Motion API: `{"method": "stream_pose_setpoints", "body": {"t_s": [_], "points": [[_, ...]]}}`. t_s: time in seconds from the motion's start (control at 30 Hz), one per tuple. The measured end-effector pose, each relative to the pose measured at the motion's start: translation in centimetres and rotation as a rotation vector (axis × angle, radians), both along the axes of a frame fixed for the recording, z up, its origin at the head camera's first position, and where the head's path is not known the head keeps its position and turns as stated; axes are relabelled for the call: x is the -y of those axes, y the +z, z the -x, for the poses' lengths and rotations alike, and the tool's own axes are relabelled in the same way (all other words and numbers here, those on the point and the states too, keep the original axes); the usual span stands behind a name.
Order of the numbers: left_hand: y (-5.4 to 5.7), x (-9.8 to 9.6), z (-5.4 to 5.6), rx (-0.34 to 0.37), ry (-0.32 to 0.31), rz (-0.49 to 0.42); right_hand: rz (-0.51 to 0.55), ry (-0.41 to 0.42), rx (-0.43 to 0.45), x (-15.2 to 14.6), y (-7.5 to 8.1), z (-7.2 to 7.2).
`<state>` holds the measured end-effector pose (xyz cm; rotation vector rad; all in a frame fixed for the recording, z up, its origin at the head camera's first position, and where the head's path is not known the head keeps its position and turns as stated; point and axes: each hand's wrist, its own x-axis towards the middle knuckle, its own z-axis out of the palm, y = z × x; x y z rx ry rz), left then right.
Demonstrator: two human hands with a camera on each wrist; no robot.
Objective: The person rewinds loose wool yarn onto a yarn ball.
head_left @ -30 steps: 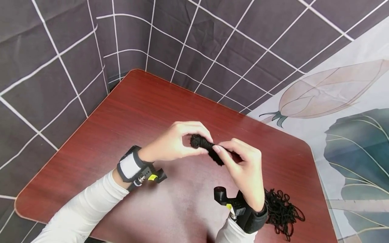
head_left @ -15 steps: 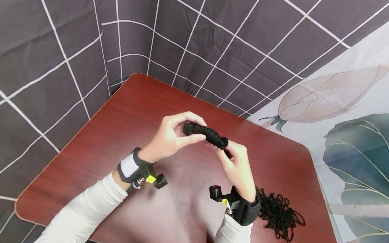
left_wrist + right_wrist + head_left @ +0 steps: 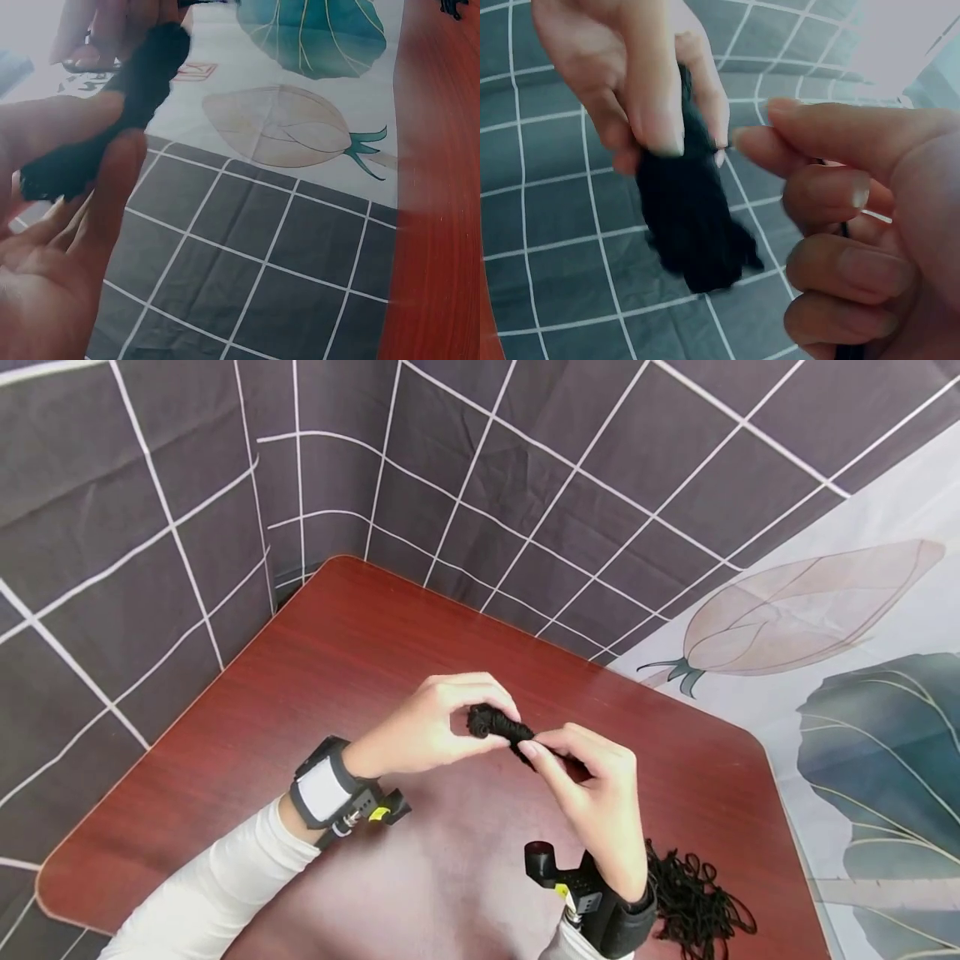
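Note:
A bundle of black cord (image 3: pixel 491 722), wound round its middle, hangs above the table between both hands. My left hand (image 3: pixel 420 731) grips it between thumb and fingers in the head view. Its lower end with loose loops sticks out past the left thumb in the right wrist view, where the bundle (image 3: pixel 686 217) looks thick and dark. My right hand (image 3: pixel 600 793) pinches a thin strand of the same cord (image 3: pixel 724 148) between thumb and forefinger, close beside the bundle. The other right fingers curl inward, with cord (image 3: pixel 845 229) running through them.
A loose tangled pile of black cord (image 3: pixel 697 897) lies on the red-brown table (image 3: pixel 360 635) beside the right wrist. Dark grid-patterned cloth (image 3: pixel 427 468) and a white leaf-print cloth (image 3: pixel 757 702) stand behind the table edges. Each wrist wears a strapped camera.
Both hands rose with the bundle half a second ago, the right hand at its far underside. Now they are lower again, and the right fingers have come round to the near side.

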<state>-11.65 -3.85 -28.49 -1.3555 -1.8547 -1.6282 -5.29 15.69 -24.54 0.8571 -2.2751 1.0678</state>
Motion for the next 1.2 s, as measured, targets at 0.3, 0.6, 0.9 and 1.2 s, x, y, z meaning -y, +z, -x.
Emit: {"method": "stream_pose_setpoints", "body": {"t_s": [0.3,0.6,0.9,1.2], "points": [[-0.8,0.3,0.7,0.257,-0.401,-0.139,0.124,0.081,0.03,-1.1,-0.2,0.6],[0.2,0.5,0.4,0.26,-0.13,-0.393,-0.091,0.047,0.179,-1.2,-2.2,1.6],[1.0,0.1,-0.1,0.002,0.147,-0.184,-0.1,0.04,0.052,-0.8,-1.0,0.2],[-0.3,0.4,0.4,0.013,-0.048,-0.033,0.14,0.0,-0.05,-0.6,0.8,-0.9]]}}
